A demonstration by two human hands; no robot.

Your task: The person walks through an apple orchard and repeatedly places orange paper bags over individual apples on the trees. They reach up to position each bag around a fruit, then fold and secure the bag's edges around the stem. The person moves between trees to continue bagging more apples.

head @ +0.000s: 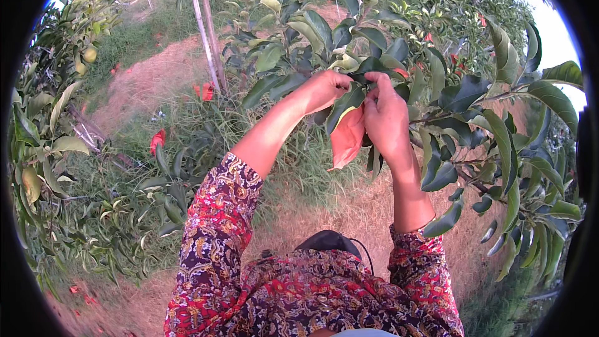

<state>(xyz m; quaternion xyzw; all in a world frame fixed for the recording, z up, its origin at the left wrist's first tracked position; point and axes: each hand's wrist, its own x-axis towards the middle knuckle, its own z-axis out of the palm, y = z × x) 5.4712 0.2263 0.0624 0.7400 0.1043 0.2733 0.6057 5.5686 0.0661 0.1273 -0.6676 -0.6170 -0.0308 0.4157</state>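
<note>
A red paper bag (347,139) hangs among the leaves in front of me, its lower end pointed and loose. Curled fingers of my left hand (325,90) meet at the upper left of the bag, beside a green leaf (345,108) that covers part of it. What those fingertips pinch is hidden. My right hand (387,121) has its thumb and bent fingers against the bag's upper right edge, with the index finger reaching up to the foliage. Whatever the bag contains cannot be seen. Leafy fruit-tree twigs (323,32) rise just beyond both hands.
A leafy branch (468,178) extends at the right, close to my right forearm. Pale fruits (90,54) hang on the tree at the left. Slanting poles (206,42) stand beyond my left arm. Red scraps (157,141) lie about the grass and dry ground (327,206).
</note>
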